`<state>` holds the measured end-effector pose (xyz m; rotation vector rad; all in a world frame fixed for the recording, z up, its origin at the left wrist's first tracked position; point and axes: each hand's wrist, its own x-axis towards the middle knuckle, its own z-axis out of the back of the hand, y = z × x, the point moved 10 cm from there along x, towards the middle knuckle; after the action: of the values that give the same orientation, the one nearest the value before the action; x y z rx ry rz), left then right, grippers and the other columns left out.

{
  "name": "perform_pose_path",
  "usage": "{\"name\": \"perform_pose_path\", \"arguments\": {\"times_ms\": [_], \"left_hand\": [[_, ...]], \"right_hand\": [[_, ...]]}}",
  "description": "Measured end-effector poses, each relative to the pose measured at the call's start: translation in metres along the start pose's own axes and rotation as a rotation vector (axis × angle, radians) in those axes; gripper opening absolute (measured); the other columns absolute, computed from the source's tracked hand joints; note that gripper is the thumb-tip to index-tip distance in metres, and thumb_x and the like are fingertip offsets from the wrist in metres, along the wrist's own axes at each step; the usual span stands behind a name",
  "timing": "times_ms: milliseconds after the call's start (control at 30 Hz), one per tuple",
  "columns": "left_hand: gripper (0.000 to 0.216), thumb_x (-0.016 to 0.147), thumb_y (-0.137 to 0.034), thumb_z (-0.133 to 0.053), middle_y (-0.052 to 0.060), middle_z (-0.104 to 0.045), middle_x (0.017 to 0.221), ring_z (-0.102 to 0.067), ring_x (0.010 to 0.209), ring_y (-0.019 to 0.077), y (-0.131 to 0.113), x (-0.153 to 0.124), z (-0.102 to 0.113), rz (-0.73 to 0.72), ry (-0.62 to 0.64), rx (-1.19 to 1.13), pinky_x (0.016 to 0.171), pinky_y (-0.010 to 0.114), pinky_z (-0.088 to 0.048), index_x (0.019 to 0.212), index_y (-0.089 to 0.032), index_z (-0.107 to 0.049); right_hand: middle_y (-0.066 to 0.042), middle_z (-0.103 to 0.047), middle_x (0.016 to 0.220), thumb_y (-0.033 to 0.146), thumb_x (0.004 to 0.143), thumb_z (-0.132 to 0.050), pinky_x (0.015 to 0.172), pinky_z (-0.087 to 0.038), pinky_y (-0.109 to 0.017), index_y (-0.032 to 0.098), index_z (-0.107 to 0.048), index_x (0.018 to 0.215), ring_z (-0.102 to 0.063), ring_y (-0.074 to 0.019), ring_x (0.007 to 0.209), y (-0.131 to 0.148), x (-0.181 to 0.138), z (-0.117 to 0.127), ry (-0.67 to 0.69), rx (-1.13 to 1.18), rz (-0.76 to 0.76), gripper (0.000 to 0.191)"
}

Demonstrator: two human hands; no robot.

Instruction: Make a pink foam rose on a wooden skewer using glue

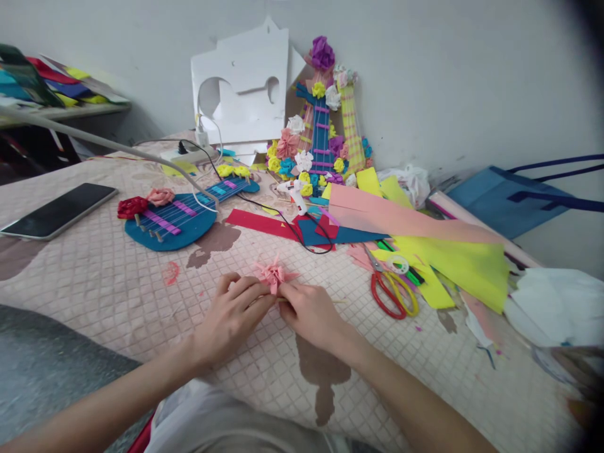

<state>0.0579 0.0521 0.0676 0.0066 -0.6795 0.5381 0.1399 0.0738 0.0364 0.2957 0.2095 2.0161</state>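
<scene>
Both hands meet at a pink crepe-paper flower point(274, 275) near the table's middle. My left hand point(240, 308) has its fingers curled and pressed on the flower's near left side. From the right, my right hand point(312, 311) pinches the flower's base with thumb and fingers. The fingertips partly hide the base. A thin pale stick point(338, 301) pokes out beyond my right hand; whether it joins the flower I cannot tell. Further back left lies a blue paper guitar point(198, 223) with purple strips, strings, and red and pink paper flowers on its body.
Red-and-yellow-handled scissors point(394, 294) lie right of my hands, by yellow paper sheets point(462, 264) and a pink sheet point(401, 211). A white glue gun point(295, 194) with a black cord stands behind. A phone point(59, 211) lies left. Flower-decorated paper guitars point(321, 135) lean on the wall.
</scene>
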Motion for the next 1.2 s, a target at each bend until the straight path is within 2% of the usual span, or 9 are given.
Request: {"name": "perform_pose_path", "arguments": {"times_ms": [300,533,733,1200], "left_hand": [[0.012,0.092,-0.017,-0.051,0.004,-0.068,0.095,-0.056,0.09,0.0202,0.005,0.0,-0.004,0.028,-0.013,-0.026,0.082,0.039,-0.035,0.096,-0.018,-0.061],[0.009,0.091,-0.018,-0.054,0.003,-0.068,0.092,-0.056,0.088,0.0195,0.014,-0.002,-0.008,0.09,-0.008,-0.059,0.081,0.038,-0.037,0.096,-0.019,-0.062],[0.009,0.09,-0.018,-0.054,0.003,-0.068,0.093,-0.056,0.088,0.0196,0.014,-0.001,-0.007,0.096,-0.017,-0.052,0.081,0.038,-0.037,0.093,-0.019,-0.062],[0.01,0.09,-0.02,-0.055,0.001,-0.067,0.096,-0.054,0.09,0.0187,0.023,-0.001,-0.008,0.177,0.021,-0.134,0.082,0.036,-0.037,0.096,-0.022,-0.063]], "right_hand": [[-0.002,-0.066,0.086,0.016,0.087,-0.049,0.062,-0.038,-0.026,0.019,-0.056,0.097,-0.062,-0.0165,0.076,0.0,-0.001,-0.003,-0.002,0.007,0.011,0.012],[-0.003,-0.062,0.097,0.018,0.09,-0.05,0.062,-0.041,-0.025,0.02,-0.054,0.102,-0.06,-0.0166,0.084,0.003,-0.005,0.005,-0.094,0.01,0.058,0.013],[-0.003,-0.061,0.092,0.022,0.095,-0.043,0.061,-0.041,-0.025,0.019,-0.055,0.098,-0.059,-0.0149,0.075,0.008,-0.008,0.007,-0.158,-0.067,0.115,0.013],[-0.003,-0.062,0.09,0.019,0.092,-0.046,0.06,-0.039,-0.024,0.019,-0.058,0.093,-0.059,-0.014,0.075,0.009,-0.007,0.008,-0.15,-0.083,0.133,0.011]]}}
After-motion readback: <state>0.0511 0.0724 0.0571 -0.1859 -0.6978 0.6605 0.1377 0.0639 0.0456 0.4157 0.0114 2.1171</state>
